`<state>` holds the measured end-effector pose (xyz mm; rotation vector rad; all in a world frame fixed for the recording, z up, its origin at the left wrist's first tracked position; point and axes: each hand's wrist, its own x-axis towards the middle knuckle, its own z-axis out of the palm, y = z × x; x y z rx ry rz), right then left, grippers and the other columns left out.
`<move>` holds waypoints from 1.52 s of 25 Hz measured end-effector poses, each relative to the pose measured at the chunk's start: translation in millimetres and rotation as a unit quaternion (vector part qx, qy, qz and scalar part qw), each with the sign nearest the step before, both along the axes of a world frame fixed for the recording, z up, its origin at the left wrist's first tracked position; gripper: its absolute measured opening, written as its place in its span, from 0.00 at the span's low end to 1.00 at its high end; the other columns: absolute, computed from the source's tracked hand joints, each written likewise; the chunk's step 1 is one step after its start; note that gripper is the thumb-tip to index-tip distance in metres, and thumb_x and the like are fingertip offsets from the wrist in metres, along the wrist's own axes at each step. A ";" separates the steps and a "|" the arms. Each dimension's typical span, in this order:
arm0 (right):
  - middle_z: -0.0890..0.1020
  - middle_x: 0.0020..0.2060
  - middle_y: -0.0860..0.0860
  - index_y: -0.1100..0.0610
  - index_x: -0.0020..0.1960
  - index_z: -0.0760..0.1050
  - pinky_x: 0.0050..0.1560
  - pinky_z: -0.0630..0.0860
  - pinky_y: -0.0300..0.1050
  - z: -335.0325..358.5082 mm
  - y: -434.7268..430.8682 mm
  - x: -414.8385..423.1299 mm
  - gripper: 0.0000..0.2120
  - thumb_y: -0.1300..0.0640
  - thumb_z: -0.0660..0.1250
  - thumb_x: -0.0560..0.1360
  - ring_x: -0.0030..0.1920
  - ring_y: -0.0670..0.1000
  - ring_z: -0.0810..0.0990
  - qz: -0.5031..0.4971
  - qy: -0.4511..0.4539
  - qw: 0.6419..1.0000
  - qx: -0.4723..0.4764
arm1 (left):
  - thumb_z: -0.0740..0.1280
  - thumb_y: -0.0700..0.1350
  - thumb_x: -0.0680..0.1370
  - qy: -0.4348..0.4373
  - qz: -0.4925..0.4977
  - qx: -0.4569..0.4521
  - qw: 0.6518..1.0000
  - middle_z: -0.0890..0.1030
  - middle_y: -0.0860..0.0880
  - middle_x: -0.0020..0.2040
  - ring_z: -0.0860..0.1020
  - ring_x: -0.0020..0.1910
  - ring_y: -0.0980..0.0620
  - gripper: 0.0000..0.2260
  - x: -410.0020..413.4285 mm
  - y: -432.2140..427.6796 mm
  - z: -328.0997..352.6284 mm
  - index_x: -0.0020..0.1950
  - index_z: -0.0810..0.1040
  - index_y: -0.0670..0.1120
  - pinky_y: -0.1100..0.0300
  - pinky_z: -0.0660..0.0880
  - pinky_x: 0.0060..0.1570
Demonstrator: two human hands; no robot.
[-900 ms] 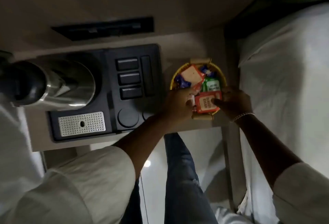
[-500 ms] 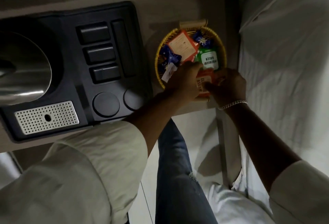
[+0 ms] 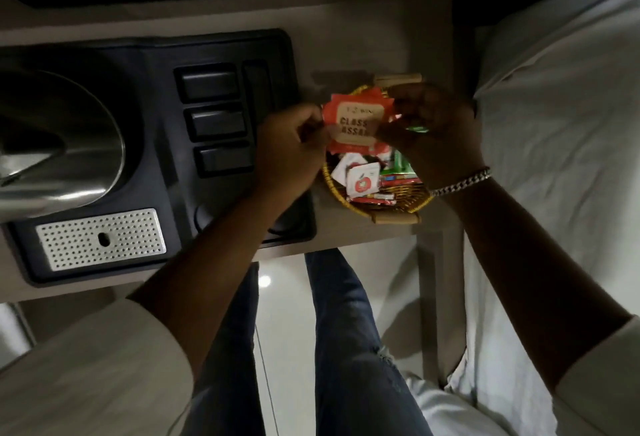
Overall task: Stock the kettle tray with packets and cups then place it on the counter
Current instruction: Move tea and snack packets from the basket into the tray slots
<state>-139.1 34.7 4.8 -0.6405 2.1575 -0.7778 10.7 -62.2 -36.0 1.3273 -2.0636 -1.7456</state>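
From the head view, we hold a stack of orange tea packets [image 3: 356, 124] above the wicker basket [image 3: 398, 202], our left hand [image 3: 291, 148] pinching the stack's left edge and our right hand [image 3: 433, 131] gripping its right side, fingers pressed onto the packets. A green packet [image 3: 417, 129] peeks out under the right palm. More sachets [image 3: 362, 181] lie in the basket, which sits on the tabletop [image 3: 349, 55] just right of the black kettle tray [image 3: 156, 172]. The steel kettle [image 3: 59, 145] stands on the tray's left part, a perforated drip plate [image 3: 100, 240] in front of it. A white bed [image 3: 561, 158] lies to the right.
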 end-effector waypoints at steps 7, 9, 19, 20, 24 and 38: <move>0.84 0.43 0.57 0.60 0.46 0.79 0.41 0.80 0.44 -47.8 -113.4 62.1 0.06 0.61 0.71 0.70 0.41 0.50 0.83 0.058 -0.069 0.996 -0.005 | 0.67 0.40 0.76 -0.050 0.129 -0.098 0.986 0.81 0.47 0.45 0.81 0.42 0.52 0.02 67.8 -87.9 -22.8 0.47 0.78 0.42 0.66 0.77 0.36; 0.83 0.37 0.55 0.56 0.40 0.77 0.37 0.80 0.44 -57.8 -137.0 70.4 0.05 0.61 0.72 0.70 0.36 0.50 0.82 0.040 -0.100 0.994 -0.014 | 0.67 0.41 0.77 -0.055 0.133 -0.164 0.976 0.83 0.44 0.50 0.82 0.48 0.54 0.06 72.3 -102.2 -29.3 0.50 0.79 0.39 0.71 0.77 0.39; 0.80 0.39 0.46 0.55 0.50 0.79 0.39 0.71 0.24 -80.2 -154.0 75.8 0.12 0.55 0.74 0.68 0.35 0.38 0.75 0.142 0.076 0.987 0.012 | 0.65 0.40 0.77 -0.230 0.104 -0.222 0.942 0.76 0.42 0.63 0.74 0.62 0.49 0.15 72.1 -120.9 -53.9 0.63 0.72 0.42 0.76 0.65 0.53; 0.79 0.39 0.46 0.55 0.52 0.78 0.40 0.71 0.26 -74.8 -147.0 71.0 0.14 0.55 0.74 0.67 0.36 0.39 0.75 0.139 0.077 0.987 0.012 | 0.66 0.38 0.75 -0.229 0.108 -0.224 0.941 0.75 0.42 0.62 0.74 0.61 0.49 0.16 73.2 -119.0 -51.1 0.63 0.71 0.42 0.76 0.64 0.50; 0.80 0.39 0.45 0.54 0.51 0.78 0.37 0.69 0.21 -54.3 -100.2 40.3 0.11 0.54 0.73 0.69 0.37 0.38 0.76 0.114 0.094 0.989 0.021 | 0.64 0.37 0.73 -0.209 0.122 -0.224 0.944 0.77 0.41 0.59 0.76 0.58 0.46 0.14 72.8 -98.5 -38.2 0.59 0.72 0.41 0.67 0.69 0.48; 0.77 0.37 0.48 0.55 0.44 0.79 0.43 0.68 0.42 -70.2 47.6 20.8 0.17 0.43 0.75 0.64 0.40 0.49 0.74 0.124 0.091 0.956 0.249 | 0.67 0.54 0.76 -0.185 -0.170 -0.180 0.951 0.84 0.46 0.42 0.82 0.40 0.47 0.11 -0.6 58.5 -30.8 0.46 0.77 0.47 0.60 0.73 0.36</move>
